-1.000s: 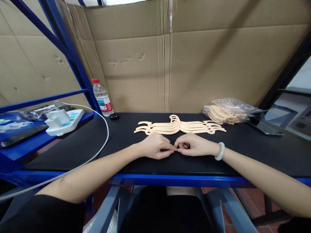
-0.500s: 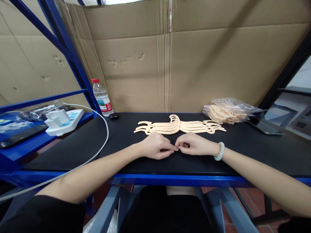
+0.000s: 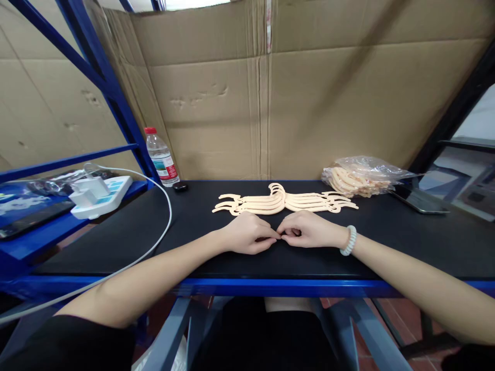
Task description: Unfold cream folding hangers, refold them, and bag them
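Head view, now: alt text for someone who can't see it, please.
A person's left hand and right hand meet at the fingertips over a black table, in front of cream hangers. A clear bag of cream pieces lies back right; a red-capped bottle stands back left.

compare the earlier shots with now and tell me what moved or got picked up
Nothing on the table visibly moved; the whole view only shifts very slightly, as if the head did. No pick-up or release shows. The left hand and right hand stay with fingertips close together in front of the beige hangers. The bagged hangers and bottle stay put too.
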A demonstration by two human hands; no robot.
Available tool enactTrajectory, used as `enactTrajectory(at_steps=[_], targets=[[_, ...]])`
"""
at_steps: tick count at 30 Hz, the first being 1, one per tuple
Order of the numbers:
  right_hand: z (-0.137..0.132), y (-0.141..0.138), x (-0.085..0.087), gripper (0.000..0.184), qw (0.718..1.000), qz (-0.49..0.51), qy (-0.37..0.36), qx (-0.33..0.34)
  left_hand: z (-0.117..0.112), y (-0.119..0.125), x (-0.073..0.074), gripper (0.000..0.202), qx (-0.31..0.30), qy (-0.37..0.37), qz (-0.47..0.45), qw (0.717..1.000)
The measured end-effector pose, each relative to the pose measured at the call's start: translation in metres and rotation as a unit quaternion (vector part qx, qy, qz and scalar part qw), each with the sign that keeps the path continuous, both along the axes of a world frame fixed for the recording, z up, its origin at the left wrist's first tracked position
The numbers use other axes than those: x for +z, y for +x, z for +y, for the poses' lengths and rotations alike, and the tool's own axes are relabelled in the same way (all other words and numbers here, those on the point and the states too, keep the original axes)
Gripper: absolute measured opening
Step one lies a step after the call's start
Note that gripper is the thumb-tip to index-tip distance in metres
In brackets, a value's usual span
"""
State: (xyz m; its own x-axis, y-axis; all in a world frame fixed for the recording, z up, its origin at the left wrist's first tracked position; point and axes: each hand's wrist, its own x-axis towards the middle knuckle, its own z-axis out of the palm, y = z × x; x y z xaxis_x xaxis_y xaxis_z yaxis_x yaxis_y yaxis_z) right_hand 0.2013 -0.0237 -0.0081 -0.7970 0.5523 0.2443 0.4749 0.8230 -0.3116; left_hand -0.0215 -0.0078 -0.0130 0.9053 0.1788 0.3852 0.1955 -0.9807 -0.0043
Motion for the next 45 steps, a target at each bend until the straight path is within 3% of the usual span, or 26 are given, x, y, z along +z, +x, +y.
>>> enactTrajectory(at_steps=[16, 20, 24, 28, 35, 41, 45], targets=[[0.001, -0.001, 0.000, 0.023, 1.000, -0.016, 0.024, -0.007, 0.001, -0.001, -0.002, 0.026, 0.024, 0.028, 0.008, 0.999], [0.003, 0.005, 0.005, 0.024, 0.999, -0.024, 0.031, -0.023, 0.000, 0.000, -0.001, 0.021, 0.125, 0.022, -0.014, 0.992], [0.008, 0.017, 0.014, 0.017, 0.993, -0.028, 0.060, -0.092, 0.003, -0.001, -0.003, 0.016, 0.257, 0.035, -0.023, 0.966], [0.013, 0.029, 0.021, 0.015, 0.984, -0.024, 0.089, -0.152, 0.005, -0.001, -0.003, 0.024, 0.323, 0.063, 0.010, 0.944], [0.016, 0.037, 0.028, 0.013, 0.968, -0.052, 0.107, -0.220, 0.003, 0.001, 0.000, 0.031, 0.375, 0.063, 0.052, 0.923], [0.022, 0.042, 0.026, 0.014, 0.946, -0.093, 0.118, -0.287, 0.005, 0.001, -0.003, 0.031, 0.367, 0.050, 0.087, 0.925], [0.024, 0.039, 0.021, 0.014, 0.942, -0.133, 0.096, -0.294, 0.006, 0.003, -0.004, 0.031, 0.368, 0.037, 0.083, 0.925]])
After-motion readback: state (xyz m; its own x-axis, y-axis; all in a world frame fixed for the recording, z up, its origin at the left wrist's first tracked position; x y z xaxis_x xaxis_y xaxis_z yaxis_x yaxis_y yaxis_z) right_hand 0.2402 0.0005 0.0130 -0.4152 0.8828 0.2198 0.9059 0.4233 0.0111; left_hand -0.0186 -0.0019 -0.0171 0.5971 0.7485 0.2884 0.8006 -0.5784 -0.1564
